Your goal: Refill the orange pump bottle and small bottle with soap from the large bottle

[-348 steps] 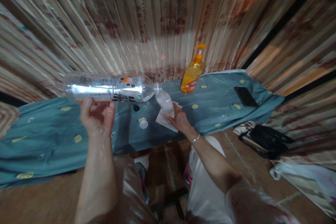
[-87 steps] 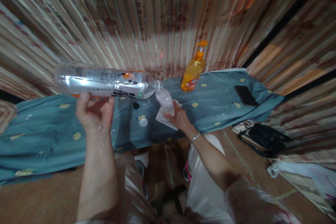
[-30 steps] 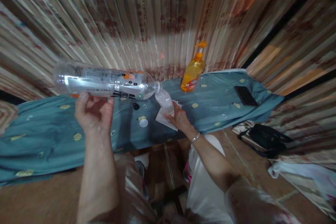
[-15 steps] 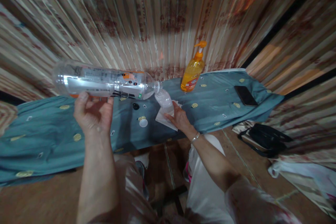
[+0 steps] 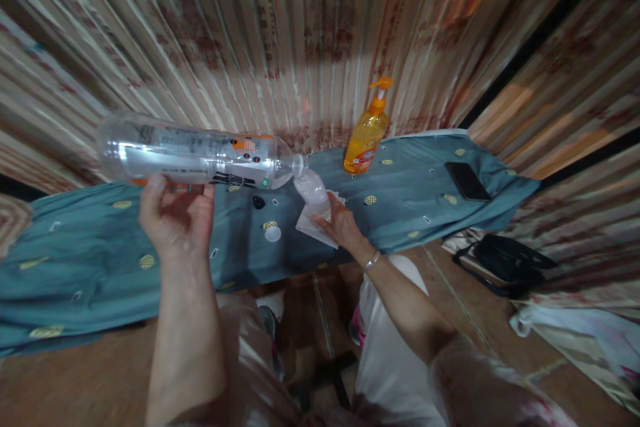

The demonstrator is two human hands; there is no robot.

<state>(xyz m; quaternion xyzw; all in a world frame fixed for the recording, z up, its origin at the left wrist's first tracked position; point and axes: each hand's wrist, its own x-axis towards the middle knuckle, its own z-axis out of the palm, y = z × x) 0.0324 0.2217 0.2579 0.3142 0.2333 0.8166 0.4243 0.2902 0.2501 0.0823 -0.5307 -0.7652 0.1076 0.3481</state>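
My left hand (image 5: 177,213) grips a large clear plastic bottle (image 5: 200,157) from below and holds it almost level, its neck pointing right and slightly down. The neck meets the mouth of a small clear bottle (image 5: 313,188), which leans up toward it. Around the lower part of that small bottle my right hand (image 5: 341,221) is wrapped. A white tissue or cloth (image 5: 313,227) lies beneath the right hand. To the left on the cloth are a white cap (image 5: 273,233) and a small black cap-like piece (image 5: 258,202).
An orange pump bottle (image 5: 367,133) stands at the back of the table's teal cloth (image 5: 400,187). Further right lies a dark phone (image 5: 467,181). A pleated curtain (image 5: 300,33) hangs behind. On the right sits a black bag (image 5: 510,260).
Almost nothing differs. Both hands and both bottles keep their positions, apart from a very slight shift of the view.
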